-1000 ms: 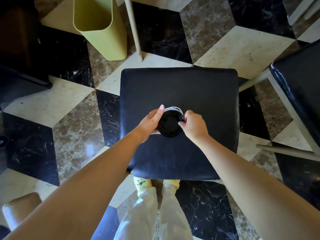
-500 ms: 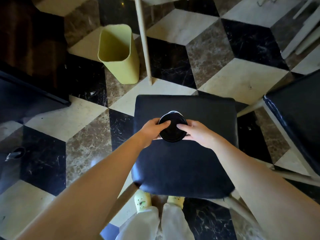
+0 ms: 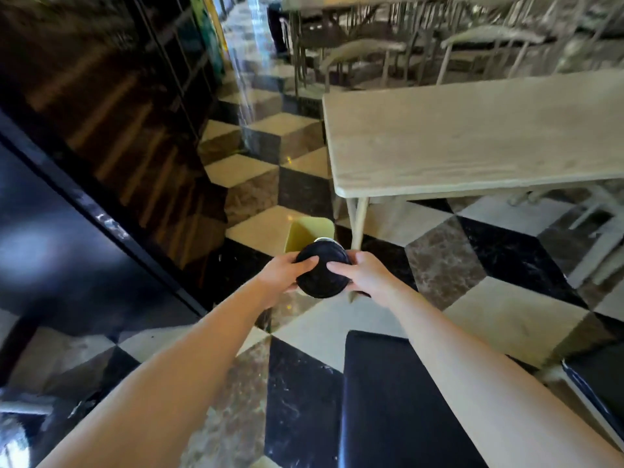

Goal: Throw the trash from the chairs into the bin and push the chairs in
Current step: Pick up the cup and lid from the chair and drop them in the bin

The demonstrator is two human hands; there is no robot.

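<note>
Lifted off the chair seat [image 3: 388, 400], the black-lidded cup [image 3: 322, 278] is now held up in front of the yellow bin [image 3: 304, 231].
The left hand [image 3: 282, 273] and right hand [image 3: 369, 276] each curl round one side of the cup, fingers across its lid. The cup overlaps the bin's near rim. A pale wooden table [image 3: 472, 140] stands just right of the bin.

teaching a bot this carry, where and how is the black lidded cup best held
Around the rim of the black-lidded cup, one grip from each side, as the left hand and right hand hold it. Its lid is round and faces the camera, so opposite sides give purchase; its body barely shows.
</note>
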